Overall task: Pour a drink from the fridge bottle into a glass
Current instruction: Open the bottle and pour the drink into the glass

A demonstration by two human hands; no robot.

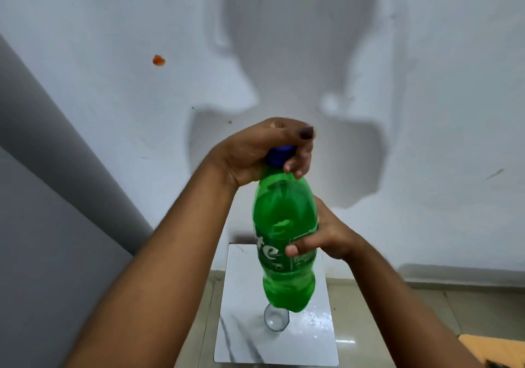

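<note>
We've got our left hand [255, 152] curled over the blue cap [279, 156] of the green plastic bottle [284, 225], fingers wrapped tight around it. Our right hand [326, 234] is clamped round the bottle's middle, thumb across the white-lettered label. The bottle is upright in the air, translucent, can't really tell how full it is. Right below it an empty clear glass [276, 321] stands on a small white marble-look table [241, 311], glossy with grey veins. Pale wall [113, 55] behind.
</note>
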